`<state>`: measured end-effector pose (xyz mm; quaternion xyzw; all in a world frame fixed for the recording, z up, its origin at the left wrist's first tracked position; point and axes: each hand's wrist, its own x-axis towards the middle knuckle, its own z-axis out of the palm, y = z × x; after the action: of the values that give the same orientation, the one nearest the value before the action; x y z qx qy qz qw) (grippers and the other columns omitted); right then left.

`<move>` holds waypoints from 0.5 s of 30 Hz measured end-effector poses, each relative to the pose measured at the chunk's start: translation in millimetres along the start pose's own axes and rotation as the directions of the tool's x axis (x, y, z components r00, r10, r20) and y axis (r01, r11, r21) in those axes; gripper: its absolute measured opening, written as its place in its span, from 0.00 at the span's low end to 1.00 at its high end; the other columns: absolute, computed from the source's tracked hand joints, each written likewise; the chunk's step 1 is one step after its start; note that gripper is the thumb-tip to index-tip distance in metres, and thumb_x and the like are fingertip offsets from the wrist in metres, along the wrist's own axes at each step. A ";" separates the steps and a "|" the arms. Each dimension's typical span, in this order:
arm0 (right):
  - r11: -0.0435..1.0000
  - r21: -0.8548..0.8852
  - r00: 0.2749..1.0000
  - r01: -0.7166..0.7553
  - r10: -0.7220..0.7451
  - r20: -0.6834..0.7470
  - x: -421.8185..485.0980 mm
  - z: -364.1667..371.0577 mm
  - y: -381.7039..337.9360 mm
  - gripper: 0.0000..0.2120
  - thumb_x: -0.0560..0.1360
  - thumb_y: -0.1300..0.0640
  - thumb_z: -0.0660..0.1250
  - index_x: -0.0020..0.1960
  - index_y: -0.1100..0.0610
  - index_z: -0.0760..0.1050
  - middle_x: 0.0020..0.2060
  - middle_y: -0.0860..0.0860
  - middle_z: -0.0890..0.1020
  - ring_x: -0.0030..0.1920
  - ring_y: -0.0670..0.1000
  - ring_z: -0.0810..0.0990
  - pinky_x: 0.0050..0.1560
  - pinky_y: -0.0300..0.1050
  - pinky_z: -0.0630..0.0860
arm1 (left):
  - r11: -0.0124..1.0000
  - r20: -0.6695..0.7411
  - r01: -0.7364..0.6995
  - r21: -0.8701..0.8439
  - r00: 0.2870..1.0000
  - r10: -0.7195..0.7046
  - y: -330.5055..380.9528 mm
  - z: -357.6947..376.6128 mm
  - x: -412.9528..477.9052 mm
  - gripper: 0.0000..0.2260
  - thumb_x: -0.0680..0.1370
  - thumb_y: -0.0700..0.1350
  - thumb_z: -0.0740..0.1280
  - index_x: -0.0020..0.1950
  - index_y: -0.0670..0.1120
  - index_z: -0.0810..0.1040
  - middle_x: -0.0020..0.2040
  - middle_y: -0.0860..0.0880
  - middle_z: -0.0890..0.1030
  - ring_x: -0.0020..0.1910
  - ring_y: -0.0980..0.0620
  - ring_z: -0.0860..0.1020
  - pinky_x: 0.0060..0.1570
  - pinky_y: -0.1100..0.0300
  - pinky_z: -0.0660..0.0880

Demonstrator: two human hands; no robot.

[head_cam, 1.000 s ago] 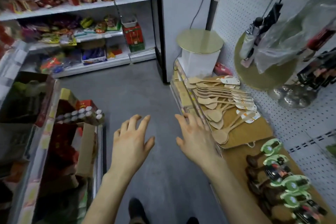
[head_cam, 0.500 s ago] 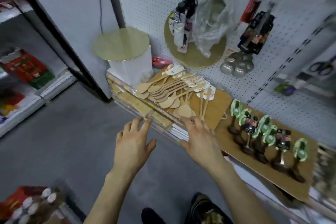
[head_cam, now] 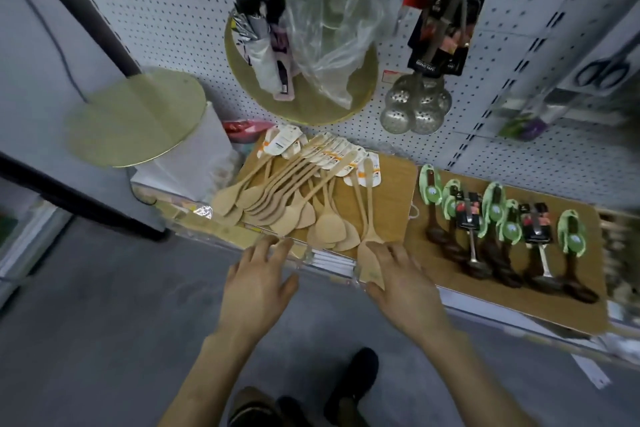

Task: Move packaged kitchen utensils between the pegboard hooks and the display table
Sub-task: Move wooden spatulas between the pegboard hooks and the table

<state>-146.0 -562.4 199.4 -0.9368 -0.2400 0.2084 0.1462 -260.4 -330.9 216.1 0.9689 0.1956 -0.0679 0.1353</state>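
My right grip (head_cam: 401,274), spread and empty, lies nearest the wooden spatula (head_cam: 367,253), whose handle runs away toward the pegboard (head_cam: 173,28); left grip (head_cam: 258,281) likewise empty.

Near rim: left hand (head_cam: 258,284) and right hand (head_cam: 401,281) sit at the tabletop (head_cam: 394,198) front edge, with open floor (head_cam: 104,322) behind them
Left half: wooden spatulas (head_cam: 294,198) fanned and overlapping, blades toward the rim, little bare surface between them
Middle: a bare strip runs from rim to pegboard (head_cam: 173,10), between spatulas and ladles (head_cam: 502,236)
Right half: ladles in a close row, narrow gaps only
Overhead at back: skimmers (head_cam: 415,107), plastic bag (head_cam: 329,28) and umbrella (head_cam: 259,45) hang low over the far edge
Left end: white box (head_cam: 194,156) under a gold disc (head_cam: 135,118) blocks sideways entry
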 end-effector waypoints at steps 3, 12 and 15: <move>0.997 0.033 0.998 -0.068 0.068 0.007 18.9 12.9 4.5 0.28 0.82 0.47 0.70 0.79 0.46 0.66 0.71 0.49 0.72 0.68 0.56 0.75 0.62 0.55 0.77 | 1.000 0.060 -0.015 -0.019 0.998 0.016 -17.2 14.9 38.1 0.28 0.81 0.56 0.68 0.80 0.55 0.67 0.75 0.51 0.70 0.70 0.44 0.73 0.60 0.44 0.77; 0.941 0.216 0.965 -0.262 0.255 0.062 122.9 85.1 37.2 0.29 0.79 0.55 0.73 0.78 0.50 0.69 0.70 0.53 0.73 0.68 0.59 0.76 0.65 0.55 0.77 | 0.979 0.223 -0.178 -0.103 0.955 0.197 -73.9 118.1 198.2 0.24 0.81 0.50 0.69 0.77 0.51 0.72 0.73 0.45 0.74 0.67 0.40 0.76 0.59 0.43 0.79; 0.921 0.265 0.958 -0.285 0.283 0.046 168.9 106.0 51.6 0.28 0.79 0.56 0.72 0.78 0.50 0.70 0.69 0.54 0.74 0.68 0.58 0.77 0.65 0.53 0.77 | 0.971 0.228 -0.209 -0.116 0.946 0.231 -81.9 146.2 254.0 0.24 0.83 0.49 0.67 0.79 0.50 0.71 0.73 0.44 0.74 0.69 0.40 0.75 0.62 0.44 0.78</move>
<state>-40.0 -501.2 33.8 -0.9323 -0.0715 0.2614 0.2395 -72.2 -208.9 10.4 0.9622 0.0713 -0.1599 0.2084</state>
